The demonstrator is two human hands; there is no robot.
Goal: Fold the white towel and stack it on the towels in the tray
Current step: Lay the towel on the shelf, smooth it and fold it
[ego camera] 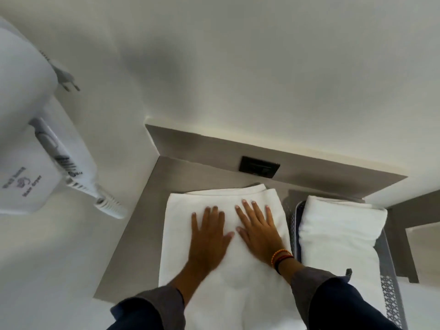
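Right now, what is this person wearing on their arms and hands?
Both hands are bare, no gloves or rings visible. The right hand has a stack of thin bracelets at the wrist: orange-yellow, red and dark bands. Both forearms wear dark navy sleeves with greyish cuffs; the left hand has a bare wrist.

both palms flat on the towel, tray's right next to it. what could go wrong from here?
1. The white towel has uneven layers at its far edge; lifting could let the fold slip open.
2. The tray already holds folded towels rising above its rim, so another may sit unevenly or slide.
3. The left hand and right hand only press flat; neither grips yet.
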